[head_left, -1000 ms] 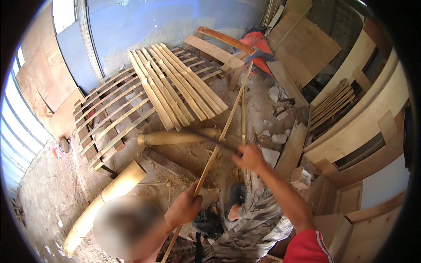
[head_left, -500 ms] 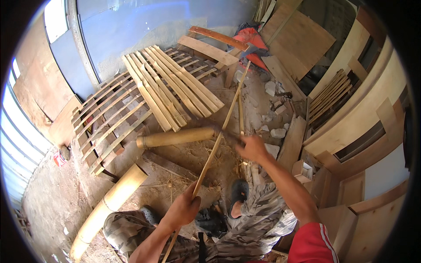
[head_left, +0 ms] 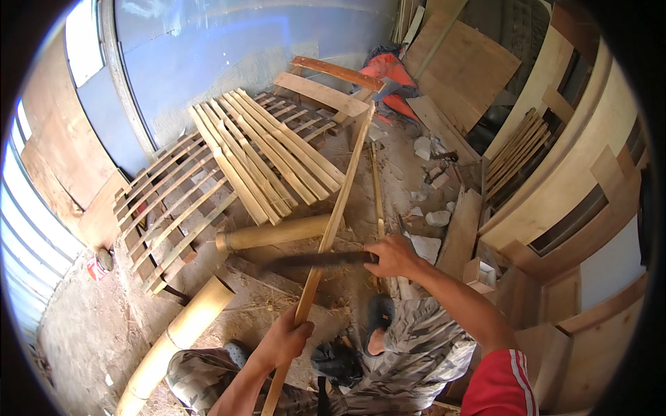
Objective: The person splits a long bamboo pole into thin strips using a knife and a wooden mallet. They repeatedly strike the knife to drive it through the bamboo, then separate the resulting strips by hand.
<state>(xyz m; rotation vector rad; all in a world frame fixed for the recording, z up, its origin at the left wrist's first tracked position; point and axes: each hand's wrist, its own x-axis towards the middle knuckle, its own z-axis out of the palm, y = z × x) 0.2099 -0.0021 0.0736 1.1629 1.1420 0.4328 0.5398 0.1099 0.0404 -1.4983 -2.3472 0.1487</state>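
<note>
My left hand [head_left: 286, 338] is closed around a long bamboo strip [head_left: 347, 182], which slants from my lap up and away to the right. In my right hand [head_left: 397, 257] is the handle of a dark machete [head_left: 333, 259]. Its long blade points left and lies across the strip, a short way beyond my left hand. The blade is slightly blurred; whether it cuts into the strip I cannot tell. Behind the strip, a thick bamboo pole [head_left: 277, 233] lies on the ground, its right end partly covered by the strip.
Several split bamboo pieces [head_left: 260, 152] rest on a slatted wooden frame [head_left: 170, 208]. At my left knee lies another bamboo pole [head_left: 182, 326]. Rubble [head_left: 437, 218] and boards [head_left: 461, 232] lie to the right, beside wooden furniture panels [head_left: 555, 187]. A wooden trestle [head_left: 322, 92] stands ahead.
My right hand has brought the machete down and nearer to me along the strip. The strip now turns a broader face to view. My left hand keeps its grip, slightly lower.
</note>
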